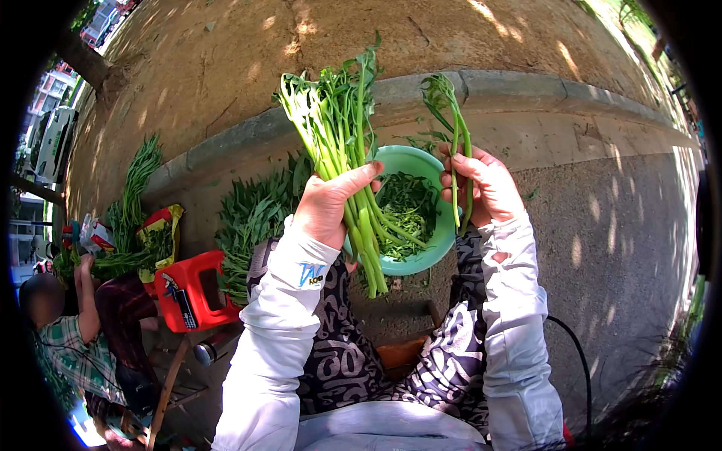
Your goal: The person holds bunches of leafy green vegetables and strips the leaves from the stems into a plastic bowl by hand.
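Note:
My left hand (333, 206) grips a thick bunch of leafy green stems (338, 135), which looks like water spinach, with the cut ends pointing down toward my lap. Between the thumb and fingers of my right hand (485, 180) are a couple of loose stems (457, 135) with wilted leaves at the top. Under and between both hands stands a light green plastic basin (431, 262), with plucked green leaves (406, 211) inside. Part of its left side is hidden by the bunch and my left hand. A large heap of the same greens (254, 211) lies left of the basin.
A red plastic stool (211, 318) with a phone or remote on it stands at the left. Beyond it sits another person (79, 349), hands among more greens (138, 180). A stone curb (507, 93) runs across the far side, with bare soil behind. A dark cable curves at the right.

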`<state>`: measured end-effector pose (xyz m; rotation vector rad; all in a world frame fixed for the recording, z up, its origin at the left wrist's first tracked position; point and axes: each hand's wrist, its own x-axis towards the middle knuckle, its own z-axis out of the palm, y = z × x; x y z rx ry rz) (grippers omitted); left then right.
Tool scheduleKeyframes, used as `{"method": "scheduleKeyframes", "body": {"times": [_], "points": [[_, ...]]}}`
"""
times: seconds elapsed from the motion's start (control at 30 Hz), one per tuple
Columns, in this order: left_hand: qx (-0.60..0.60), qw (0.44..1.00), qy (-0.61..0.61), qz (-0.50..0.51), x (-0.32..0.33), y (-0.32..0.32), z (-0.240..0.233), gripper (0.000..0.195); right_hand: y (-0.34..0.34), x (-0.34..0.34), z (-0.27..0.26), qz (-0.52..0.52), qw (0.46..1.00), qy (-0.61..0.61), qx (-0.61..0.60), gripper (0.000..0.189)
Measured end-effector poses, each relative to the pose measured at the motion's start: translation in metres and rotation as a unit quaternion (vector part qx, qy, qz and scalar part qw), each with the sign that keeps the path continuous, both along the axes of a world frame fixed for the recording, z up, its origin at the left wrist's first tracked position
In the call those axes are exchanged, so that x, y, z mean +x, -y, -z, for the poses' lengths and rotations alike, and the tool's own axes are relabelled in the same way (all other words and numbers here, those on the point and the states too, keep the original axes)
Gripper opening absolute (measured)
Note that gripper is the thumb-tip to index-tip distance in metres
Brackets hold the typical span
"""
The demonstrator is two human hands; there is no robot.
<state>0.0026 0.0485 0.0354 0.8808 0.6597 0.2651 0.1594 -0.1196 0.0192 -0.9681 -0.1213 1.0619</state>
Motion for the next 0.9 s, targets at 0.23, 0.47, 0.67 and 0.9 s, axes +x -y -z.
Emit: {"method": "scheduleKeyframes", "body": {"times": [0.23, 0.47, 0.67, 0.9], "points": [[0.019, 0.999, 0.023, 0.025, 0.004, 0.016, 0.005, 0.032, -0.005, -0.015, -0.009, -0.068, 0.981, 0.161, -0.082, 0.036], [0.065, 0.996, 0.054, -0.015, 0.005, 0.011, -0.003, 0.039, -0.011, -0.023, -0.014, -0.135, 0.966, 0.189, -0.113, 0.022], [0.155, 0.988, 0.013, 0.018, 0.003, 0.014, 0.001, 0.035, -0.01, -0.025, -0.017, -0.133, 0.978, 0.139, -0.08, 0.023], [0.142, 0.988, 0.051, -0.011, 0.007, 0.022, 0.009, 0.02, -0.011, -0.025, -0.016, -0.116, 0.984, 0.118, -0.06, 0.021]]}}
